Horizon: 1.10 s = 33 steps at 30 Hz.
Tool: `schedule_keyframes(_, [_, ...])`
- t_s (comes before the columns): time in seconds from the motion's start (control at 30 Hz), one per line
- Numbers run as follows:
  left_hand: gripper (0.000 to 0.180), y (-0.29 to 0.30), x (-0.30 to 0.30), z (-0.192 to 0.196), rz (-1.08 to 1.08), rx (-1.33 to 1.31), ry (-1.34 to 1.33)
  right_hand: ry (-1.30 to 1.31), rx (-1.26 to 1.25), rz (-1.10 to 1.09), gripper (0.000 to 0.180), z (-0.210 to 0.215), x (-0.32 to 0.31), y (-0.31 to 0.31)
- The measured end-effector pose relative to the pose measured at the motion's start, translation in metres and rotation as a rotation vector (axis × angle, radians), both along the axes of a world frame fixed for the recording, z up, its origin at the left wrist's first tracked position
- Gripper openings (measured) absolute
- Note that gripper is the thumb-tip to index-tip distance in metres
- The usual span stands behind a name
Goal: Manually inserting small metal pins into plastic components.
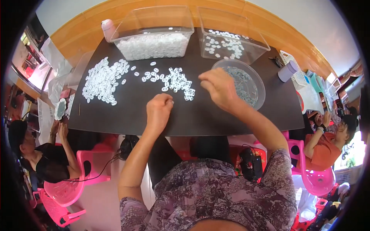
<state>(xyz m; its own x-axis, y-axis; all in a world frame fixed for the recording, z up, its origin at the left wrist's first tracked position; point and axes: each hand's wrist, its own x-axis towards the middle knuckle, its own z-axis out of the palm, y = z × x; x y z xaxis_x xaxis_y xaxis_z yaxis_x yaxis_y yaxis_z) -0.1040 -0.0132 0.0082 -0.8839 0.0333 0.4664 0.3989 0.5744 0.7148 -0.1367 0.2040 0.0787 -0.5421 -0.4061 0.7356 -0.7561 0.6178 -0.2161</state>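
Note:
My left hand (160, 109) is closed over the near middle of the dark table, its fingers curled; whatever it may grip is hidden. Just beyond it lies a loose heap of small white oval pieces (178, 80) with dark holes. My right hand (220, 86) is raised at the left rim of a round clear tub (260, 81), fingers pressed together. Anything between those fingertips is too small to make out. Inside the tub are many thin grey metal pieces (242, 82), perhaps screws. A larger pile of the white oval pieces (101, 81) spreads across the table's left side.
At the back stand a clear bin (154, 34) filled with white pieces and another bin (252, 48) holding fewer. A pink bottle (108, 30) and a lavender cup (288, 71) stand near the table's sides. People sit at left (46, 158) and right (327, 144) on pink chairs.

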Motion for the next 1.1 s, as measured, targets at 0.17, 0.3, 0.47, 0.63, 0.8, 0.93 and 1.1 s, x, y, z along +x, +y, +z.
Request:
schedule_keyframes(0.17, [0.01,0.005,0.027,0.023,-0.042,0.983,-0.465,-0.837,-0.402,0.121,0.011,-0.034,0.036,-0.035])
schedule_keyframes(0.3, [0.009,0.007,0.043,0.023,-0.034,1.079,-0.445,-1.002,-0.614,0.244,0.008,-0.047,0.04,-0.057])
schedule_keyframes(0.47, [0.009,0.008,0.053,0.017,-0.03,1.053,-0.4,-1.068,-0.685,0.311,0.007,-0.042,0.049,-0.067])
schedule_keyframes(0.63, [0.012,0.01,0.06,0.015,-0.089,1.006,-0.366,-1.201,-0.672,0.312,0.008,-0.032,0.051,-0.063])
schedule_keyframes(0.8, [0.012,0.006,0.065,0.019,-0.094,0.887,-0.456,-0.729,-0.413,0.28,0.006,-0.045,0.054,-0.065])
schedule_keyframes(0.93, [0.012,0.002,0.064,0.014,-0.14,1.154,-0.506,-0.108,-0.115,0.31,0.007,-0.046,0.053,-0.069])
schedule_keyframes(1.1, [0.014,0.002,0.066,0.008,-0.086,1.187,-0.471,-0.012,-0.042,0.371,0.015,-0.043,0.054,-0.069])
